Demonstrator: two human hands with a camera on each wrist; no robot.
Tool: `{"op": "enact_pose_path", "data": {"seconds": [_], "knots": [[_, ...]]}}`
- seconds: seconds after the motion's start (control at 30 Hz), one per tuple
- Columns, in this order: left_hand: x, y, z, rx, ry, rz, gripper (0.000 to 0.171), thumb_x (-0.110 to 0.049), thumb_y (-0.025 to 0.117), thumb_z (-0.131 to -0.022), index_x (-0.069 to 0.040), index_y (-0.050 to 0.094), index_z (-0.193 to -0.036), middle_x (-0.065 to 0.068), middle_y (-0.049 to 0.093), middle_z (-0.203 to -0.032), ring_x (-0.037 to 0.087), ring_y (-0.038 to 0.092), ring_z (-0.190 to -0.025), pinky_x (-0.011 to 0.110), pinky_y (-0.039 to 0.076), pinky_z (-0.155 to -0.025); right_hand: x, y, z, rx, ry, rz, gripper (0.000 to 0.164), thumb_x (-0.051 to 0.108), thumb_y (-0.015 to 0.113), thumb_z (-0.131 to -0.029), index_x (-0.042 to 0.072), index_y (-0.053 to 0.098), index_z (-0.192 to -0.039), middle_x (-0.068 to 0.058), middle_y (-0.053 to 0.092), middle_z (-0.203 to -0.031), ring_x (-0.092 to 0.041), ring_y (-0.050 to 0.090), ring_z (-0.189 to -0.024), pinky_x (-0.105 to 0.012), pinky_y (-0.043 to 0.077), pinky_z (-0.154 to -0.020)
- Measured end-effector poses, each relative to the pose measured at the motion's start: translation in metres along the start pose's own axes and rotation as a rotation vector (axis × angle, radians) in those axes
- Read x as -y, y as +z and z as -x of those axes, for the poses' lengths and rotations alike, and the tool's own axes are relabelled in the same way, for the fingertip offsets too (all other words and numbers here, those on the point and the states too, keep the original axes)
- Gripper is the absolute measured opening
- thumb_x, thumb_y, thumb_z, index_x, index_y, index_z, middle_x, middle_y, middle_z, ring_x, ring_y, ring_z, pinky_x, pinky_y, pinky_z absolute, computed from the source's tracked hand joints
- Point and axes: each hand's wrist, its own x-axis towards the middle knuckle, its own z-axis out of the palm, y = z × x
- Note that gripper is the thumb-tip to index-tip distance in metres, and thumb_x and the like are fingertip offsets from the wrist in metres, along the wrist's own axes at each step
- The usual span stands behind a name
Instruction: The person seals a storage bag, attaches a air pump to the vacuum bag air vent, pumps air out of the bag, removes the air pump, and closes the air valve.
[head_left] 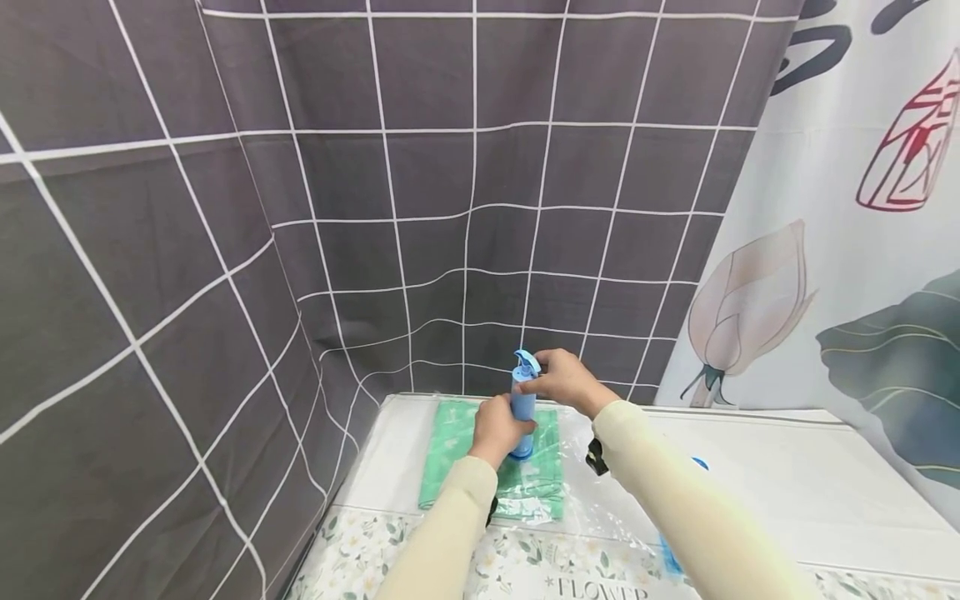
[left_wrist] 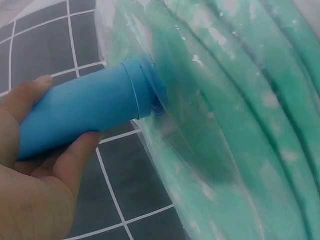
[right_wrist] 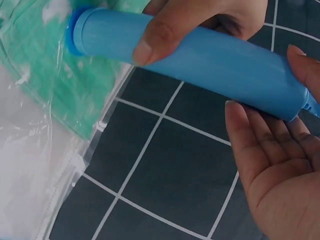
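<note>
A light blue cylindrical container [head_left: 522, 406] stands upright, its hinged lid [head_left: 528, 361] tilted open at the top. Its darker blue base end meets a folded green cloth [head_left: 450, 442] in a clear plastic bag. My left hand [head_left: 497, 429] grips the container's lower half; the left wrist view shows thumb and fingers around the blue body [left_wrist: 85, 107]. At the upper end, my right hand [head_left: 566, 379] pinches the container near the lid. In the right wrist view, the right hand [right_wrist: 280, 185] has its thumb on one side and fingertips on the other.
Clear plastic spreads over the white tabletop [head_left: 750, 475] to the right of the cloth. Another blue item [head_left: 670, 554] lies partly hidden by the right sleeve, with a small blue piece [head_left: 700, 463] beyond it. Grey gridded curtains [head_left: 420, 175] hang behind and left; a floral mat [head_left: 360, 542] lies in front.
</note>
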Motion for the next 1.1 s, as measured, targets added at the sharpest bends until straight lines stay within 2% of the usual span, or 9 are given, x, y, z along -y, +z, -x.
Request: {"op": "enact_pose_path", "data": {"seconds": [0.1, 0.27, 0.37, 0.5, 0.63, 0.73, 0.83, 0.93, 1.1], "knots": [[0.010, 0.007, -0.006, -0.004, 0.019, -0.001, 0.050, -0.027, 0.096, -0.090, 0.003, 0.079, -0.126, 0.020, 0.085, -0.117, 0.038, 0.082, -0.105, 0.051, 0.071, -0.087, -0.002, 0.001, -0.001, -0.017, -0.012, 0.048, 0.031, 0.026, 0.094, -0.093, 0.003, 0.076, -0.106, 0.000, 0.071, -0.083, -0.014, 0.059, -0.075, -0.027, 0.051, -0.069], [0.016, 0.011, -0.010, 0.020, -0.006, 0.040, 0.055, -0.027, 0.098, -0.089, 0.001, 0.078, -0.130, 0.020, 0.085, -0.121, 0.038, 0.083, -0.109, 0.052, 0.072, -0.091, -0.004, 0.003, -0.002, -0.028, -0.006, 0.069, 0.038, 0.030, 0.093, -0.093, 0.002, 0.078, -0.113, -0.007, 0.081, -0.095, -0.015, 0.066, -0.081, -0.028, 0.056, -0.073], [0.029, 0.024, -0.014, -0.023, 0.039, 0.001, 0.055, -0.032, 0.098, -0.090, 0.000, 0.078, -0.130, 0.018, 0.085, -0.118, 0.035, 0.083, -0.106, 0.051, 0.071, -0.088, -0.004, 0.005, -0.001, -0.034, 0.003, 0.063, 0.040, 0.030, 0.093, -0.093, 0.001, 0.077, -0.115, -0.009, 0.082, -0.097, -0.016, 0.068, -0.083, -0.028, 0.057, -0.074], [0.025, 0.019, -0.010, -0.025, 0.077, -0.028, 0.057, -0.045, 0.096, -0.091, -0.002, 0.080, -0.125, 0.016, 0.087, -0.112, 0.032, 0.084, -0.100, 0.049, 0.071, -0.085, -0.005, 0.009, 0.001, -0.042, 0.012, 0.057, 0.036, 0.029, 0.093, -0.092, 0.002, 0.076, -0.109, -0.006, 0.076, -0.088, -0.016, 0.064, -0.077, -0.028, 0.053, -0.070], [0.007, -0.002, -0.001, 0.024, 0.052, -0.006, 0.053, -0.054, 0.096, -0.088, -0.007, 0.084, -0.111, 0.014, 0.087, -0.098, 0.031, 0.083, -0.092, 0.048, 0.069, -0.081, -0.006, 0.014, 0.003, -0.037, 0.020, 0.037, 0.033, 0.028, 0.094, -0.091, 0.004, 0.076, -0.104, -0.002, 0.072, -0.083, -0.015, 0.061, -0.074, -0.027, 0.051, -0.068], [0.003, -0.007, 0.001, 0.040, 0.049, 0.020, 0.052, -0.048, 0.099, -0.087, -0.009, 0.082, -0.116, 0.013, 0.088, -0.106, 0.034, 0.084, -0.101, 0.050, 0.069, -0.089, -0.006, 0.016, 0.003, -0.033, 0.014, 0.030, 0.032, 0.027, 0.095, -0.090, 0.004, 0.077, -0.103, -0.001, 0.073, -0.083, -0.014, 0.062, -0.074, -0.026, 0.053, -0.069], [0.001, -0.007, -0.001, 0.052, 0.062, 0.035, 0.061, -0.043, 0.102, -0.084, -0.010, 0.079, -0.130, 0.013, 0.087, -0.123, 0.036, 0.082, -0.115, 0.052, 0.068, -0.100, -0.004, 0.014, 0.003, -0.035, 0.012, 0.040, 0.031, 0.027, 0.096, -0.090, 0.004, 0.078, -0.102, -0.002, 0.074, -0.082, -0.014, 0.063, -0.073, -0.027, 0.053, -0.068], [0.001, -0.004, -0.005, 0.055, 0.065, 0.010, 0.067, -0.044, 0.104, -0.082, -0.010, 0.079, -0.134, 0.014, 0.086, -0.126, 0.036, 0.082, -0.117, 0.052, 0.068, -0.101, -0.001, 0.009, 0.002, -0.044, 0.015, 0.066, 0.030, 0.027, 0.095, -0.091, 0.004, 0.078, -0.101, -0.003, 0.074, -0.081, -0.014, 0.062, -0.072, -0.027, 0.053, -0.067], [0.003, 0.003, -0.013, 0.070, -0.006, 0.024, 0.068, -0.038, 0.101, -0.086, -0.005, 0.077, -0.140, 0.017, 0.084, -0.131, 0.037, 0.081, -0.119, 0.051, 0.070, -0.099, 0.004, 0.003, 0.000, -0.035, 0.013, 0.091, 0.029, 0.028, 0.094, -0.092, 0.006, 0.076, -0.097, -0.001, 0.071, -0.079, -0.014, 0.060, -0.071, -0.026, 0.051, -0.065]]}}
